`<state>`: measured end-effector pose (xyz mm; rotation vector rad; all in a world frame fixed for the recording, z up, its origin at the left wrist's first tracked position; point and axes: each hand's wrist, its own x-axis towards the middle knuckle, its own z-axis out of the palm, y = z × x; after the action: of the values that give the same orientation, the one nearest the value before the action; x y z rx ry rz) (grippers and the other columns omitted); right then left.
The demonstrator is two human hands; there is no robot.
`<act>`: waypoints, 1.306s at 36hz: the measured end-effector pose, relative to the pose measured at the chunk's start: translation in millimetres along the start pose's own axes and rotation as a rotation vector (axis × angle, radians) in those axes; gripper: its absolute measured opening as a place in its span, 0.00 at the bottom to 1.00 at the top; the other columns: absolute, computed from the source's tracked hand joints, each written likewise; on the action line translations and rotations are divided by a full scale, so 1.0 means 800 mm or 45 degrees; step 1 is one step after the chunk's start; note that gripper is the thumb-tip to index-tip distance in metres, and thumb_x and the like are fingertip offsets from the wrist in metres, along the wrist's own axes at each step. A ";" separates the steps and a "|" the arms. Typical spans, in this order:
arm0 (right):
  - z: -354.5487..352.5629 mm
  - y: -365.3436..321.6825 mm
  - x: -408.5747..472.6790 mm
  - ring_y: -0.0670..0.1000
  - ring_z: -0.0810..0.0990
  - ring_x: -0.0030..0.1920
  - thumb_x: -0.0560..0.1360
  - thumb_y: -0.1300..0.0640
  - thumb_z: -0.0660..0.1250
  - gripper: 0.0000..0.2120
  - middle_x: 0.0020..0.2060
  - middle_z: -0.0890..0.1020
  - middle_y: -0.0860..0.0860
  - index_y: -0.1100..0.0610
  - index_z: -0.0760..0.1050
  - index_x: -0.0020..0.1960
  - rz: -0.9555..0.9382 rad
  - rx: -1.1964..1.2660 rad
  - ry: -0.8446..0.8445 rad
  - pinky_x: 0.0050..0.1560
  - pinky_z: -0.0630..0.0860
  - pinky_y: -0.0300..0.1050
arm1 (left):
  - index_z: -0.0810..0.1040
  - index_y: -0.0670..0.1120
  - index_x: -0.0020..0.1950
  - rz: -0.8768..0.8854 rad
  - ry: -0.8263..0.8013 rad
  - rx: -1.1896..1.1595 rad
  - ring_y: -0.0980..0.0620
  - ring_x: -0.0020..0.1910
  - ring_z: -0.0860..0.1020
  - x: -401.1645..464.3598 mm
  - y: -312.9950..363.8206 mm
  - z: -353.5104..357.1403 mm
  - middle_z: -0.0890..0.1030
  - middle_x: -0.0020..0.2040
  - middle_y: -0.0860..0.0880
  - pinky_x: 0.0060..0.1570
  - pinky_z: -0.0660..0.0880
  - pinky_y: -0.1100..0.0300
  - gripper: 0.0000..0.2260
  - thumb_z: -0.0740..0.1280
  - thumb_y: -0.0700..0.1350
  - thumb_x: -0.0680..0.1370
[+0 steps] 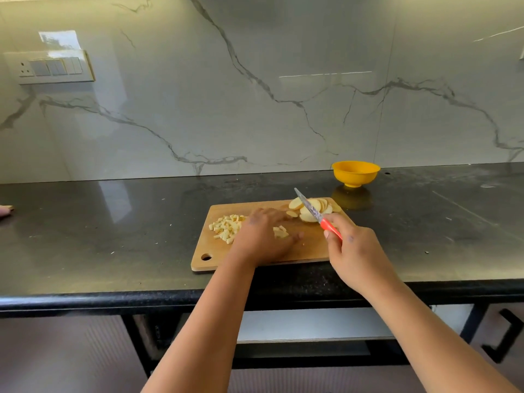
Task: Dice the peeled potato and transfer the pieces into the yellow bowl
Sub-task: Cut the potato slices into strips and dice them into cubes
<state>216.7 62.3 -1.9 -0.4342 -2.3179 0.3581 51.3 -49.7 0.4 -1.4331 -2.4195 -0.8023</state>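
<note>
While round slices (313, 207) wait at the board's (309, 248) two o'clock, dicing is roughly half done.
Left hand (262, 236) lies flat over dice (225, 226); right hand (354, 256) grips the knife (317, 214); yellow bowl (355, 173) unfilled.

The cutting board (309, 251) lies on the counter (113, 236) near its front edge. Diced pieces (225, 226) sit on the board's left part, potato slices (314, 207) at its far right corner. The bowl (355, 173) stands behind the board, to the right, by the wall.
</note>
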 end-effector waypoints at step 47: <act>0.007 0.023 0.006 0.48 0.77 0.32 0.79 0.59 0.65 0.13 0.38 0.80 0.49 0.53 0.75 0.63 0.081 0.124 0.072 0.32 0.78 0.47 | 0.81 0.52 0.39 -0.471 -0.059 -0.084 0.58 0.37 0.76 0.041 0.047 0.008 0.81 0.41 0.55 0.29 0.67 0.64 0.04 0.74 0.48 0.73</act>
<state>212.9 79.9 -9.7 -0.4649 -2.2253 0.4815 68.0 -7.5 22.3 -1.0450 -2.7617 -0.9403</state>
